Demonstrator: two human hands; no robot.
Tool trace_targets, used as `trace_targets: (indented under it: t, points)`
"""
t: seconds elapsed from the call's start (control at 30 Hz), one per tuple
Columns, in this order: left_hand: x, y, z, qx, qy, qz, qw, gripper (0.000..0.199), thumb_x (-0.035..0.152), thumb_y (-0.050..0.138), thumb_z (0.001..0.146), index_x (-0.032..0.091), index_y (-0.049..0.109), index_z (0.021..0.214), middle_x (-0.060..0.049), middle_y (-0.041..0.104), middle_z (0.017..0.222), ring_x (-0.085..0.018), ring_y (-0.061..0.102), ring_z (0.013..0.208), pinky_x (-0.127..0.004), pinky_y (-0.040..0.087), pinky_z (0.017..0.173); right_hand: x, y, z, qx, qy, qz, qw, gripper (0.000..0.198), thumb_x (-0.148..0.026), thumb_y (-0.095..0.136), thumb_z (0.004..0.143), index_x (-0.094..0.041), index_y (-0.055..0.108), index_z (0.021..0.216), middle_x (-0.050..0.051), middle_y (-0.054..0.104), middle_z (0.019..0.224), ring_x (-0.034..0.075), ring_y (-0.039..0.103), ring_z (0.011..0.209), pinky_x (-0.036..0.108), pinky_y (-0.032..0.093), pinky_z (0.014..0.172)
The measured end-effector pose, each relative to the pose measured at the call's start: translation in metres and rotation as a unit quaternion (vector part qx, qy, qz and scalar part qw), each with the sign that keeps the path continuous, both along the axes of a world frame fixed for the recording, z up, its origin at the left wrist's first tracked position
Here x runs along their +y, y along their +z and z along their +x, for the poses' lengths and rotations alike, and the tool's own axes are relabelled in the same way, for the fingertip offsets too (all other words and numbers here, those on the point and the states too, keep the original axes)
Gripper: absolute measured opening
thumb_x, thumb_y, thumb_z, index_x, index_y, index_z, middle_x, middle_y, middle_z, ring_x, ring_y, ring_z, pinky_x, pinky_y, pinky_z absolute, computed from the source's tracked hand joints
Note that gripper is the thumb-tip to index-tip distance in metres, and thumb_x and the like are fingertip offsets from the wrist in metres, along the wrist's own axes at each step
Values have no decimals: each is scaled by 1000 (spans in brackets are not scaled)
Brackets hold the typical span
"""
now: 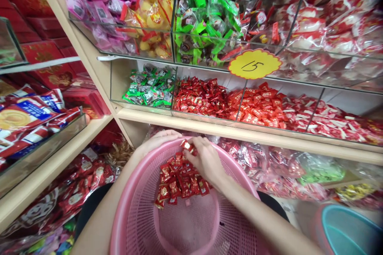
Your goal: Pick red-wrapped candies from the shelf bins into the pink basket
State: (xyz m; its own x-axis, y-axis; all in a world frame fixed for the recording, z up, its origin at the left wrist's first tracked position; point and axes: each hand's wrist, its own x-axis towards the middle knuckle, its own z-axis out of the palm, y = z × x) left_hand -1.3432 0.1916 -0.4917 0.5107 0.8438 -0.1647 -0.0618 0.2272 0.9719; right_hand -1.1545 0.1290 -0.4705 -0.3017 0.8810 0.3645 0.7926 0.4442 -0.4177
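Note:
A round pink plastic basket (119, 207) with mesh walls is tilted in front of me, between my knees. Red and gold wrapped candies (182, 183) lie in a heap on its far inner side. My left hand (160, 138) grips the basket's far left rim from outside, its fingers partly hidden behind the rim. Over the heap, near the far rim, my right hand (206, 157) is closed on a few wrapped candies (188, 146), with thumb and fingertips around them.
Glass-fronted shelf bins (206, 115) of red, orange and green candies run just beyond the basket. Larger bagged sweets fill the bins (209, 38) above, with a yellow price tag (255, 64). A teal tub (350, 227) stands at right; packaged snacks (32, 115) sit on the left shelf.

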Motion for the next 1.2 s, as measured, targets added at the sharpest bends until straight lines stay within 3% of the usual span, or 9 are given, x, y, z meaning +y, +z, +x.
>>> trace_targets:
  t: [0.2, 0.4, 0.8, 1.03, 1.2]
  points:
    - [0, 2, 2, 28, -12, -1, 1000, 35, 32, 60, 74, 17, 58, 106, -6, 59, 108, -16, 56, 93, -29, 40, 85, -43, -23, 46, -22, -46, -121, 991, 15, -27, 50, 75, -19, 56, 85, 5, 58, 84, 19, 54, 78, 28, 38, 62]
    - [-2, 2, 2, 25, -13, 9, 1000, 34, 31, 60, 75, 17, 58, 106, -7, 60, 107, -16, 57, 93, -29, 41, 86, -70, -42, 49, -60, -56, -185, 979, 18, -22, 50, 73, -19, 47, 91, 5, 59, 83, 17, 55, 71, 26, 37, 58]
    - [-5, 6, 1, 29, -10, 20, 999, 33, 30, 61, 74, 17, 60, 104, -7, 58, 111, -16, 56, 94, -28, 41, 85, -63, -44, 33, -138, -61, -157, 976, 21, -29, 53, 79, -19, 43, 93, 7, 61, 85, 21, 58, 77, 29, 39, 61]
    - [-6, 9, 2, 27, -2, 2, 1000, 32, 29, 61, 73, 18, 60, 103, -6, 58, 111, -15, 56, 93, -28, 41, 84, -72, -44, 49, -233, -26, -160, 959, 39, -23, 67, 69, -16, 49, 103, 12, 61, 99, 27, 55, 94, 35, 41, 77]
    - [-8, 14, 4, 22, 0, -18, 1000, 34, 29, 63, 70, 17, 60, 102, -6, 61, 103, -15, 57, 90, -28, 41, 82, -65, -40, 42, -250, -25, -171, 953, 28, -19, 62, 72, -13, 54, 99, 14, 63, 96, 28, 56, 92, 37, 43, 76]
